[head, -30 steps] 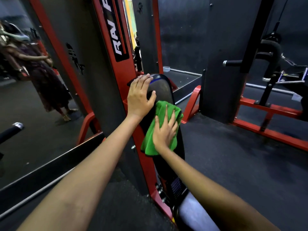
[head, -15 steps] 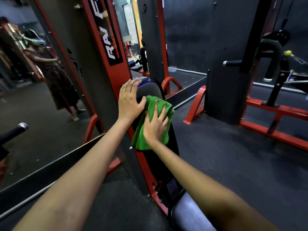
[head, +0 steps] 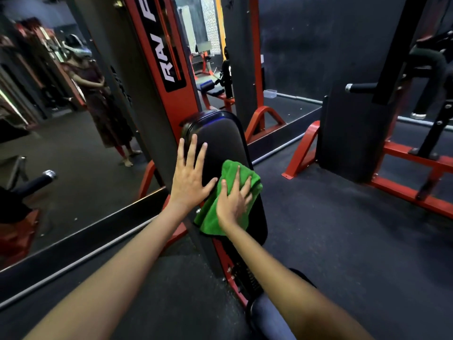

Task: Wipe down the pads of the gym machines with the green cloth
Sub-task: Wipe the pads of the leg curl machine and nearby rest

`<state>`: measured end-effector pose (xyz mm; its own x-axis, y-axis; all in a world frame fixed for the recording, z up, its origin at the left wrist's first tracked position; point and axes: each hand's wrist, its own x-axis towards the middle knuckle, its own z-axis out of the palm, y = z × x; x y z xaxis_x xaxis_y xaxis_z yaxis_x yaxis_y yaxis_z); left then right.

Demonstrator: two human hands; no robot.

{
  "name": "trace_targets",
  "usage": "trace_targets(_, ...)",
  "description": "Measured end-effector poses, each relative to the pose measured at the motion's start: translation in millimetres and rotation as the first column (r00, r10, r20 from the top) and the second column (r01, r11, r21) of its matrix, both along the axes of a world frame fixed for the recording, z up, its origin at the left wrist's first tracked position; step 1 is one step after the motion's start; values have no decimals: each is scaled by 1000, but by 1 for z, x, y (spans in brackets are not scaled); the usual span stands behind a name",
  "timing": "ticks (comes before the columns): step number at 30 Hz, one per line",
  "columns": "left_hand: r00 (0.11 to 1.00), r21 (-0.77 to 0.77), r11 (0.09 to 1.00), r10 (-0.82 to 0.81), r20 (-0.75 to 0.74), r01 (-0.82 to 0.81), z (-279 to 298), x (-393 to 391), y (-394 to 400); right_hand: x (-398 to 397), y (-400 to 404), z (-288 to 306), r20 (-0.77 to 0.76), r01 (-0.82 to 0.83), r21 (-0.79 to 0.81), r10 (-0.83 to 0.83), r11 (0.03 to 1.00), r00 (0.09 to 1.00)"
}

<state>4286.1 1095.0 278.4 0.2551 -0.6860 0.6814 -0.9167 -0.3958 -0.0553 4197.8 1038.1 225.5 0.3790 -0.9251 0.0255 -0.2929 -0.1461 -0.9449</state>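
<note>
Red steel upright (head: 169,77) rises behind the black back pad (head: 220,141) — a mirror (head: 61,143) fills the wall to its left. On the pad's left side the left hand (head: 190,179) lies flat, fingers spread. Beside it the right hand (head: 232,201), fingers straight and apart, presses the green cloth (head: 213,217) against the pad's middle.

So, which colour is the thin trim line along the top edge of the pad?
Blue, on the black padded backrest; seen best in the head view.
</note>
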Motion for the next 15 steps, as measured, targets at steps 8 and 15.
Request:
trace_targets(8,949,-119,993,-56,-310,20,-13,-19,5,6,-22,-3,8,69,-82,-69,994,998)
trace_targets(15,794,-407,910,-190,-578,-78,-47,-31,1,23,-39,69,41,-26,-700,76,714,996)
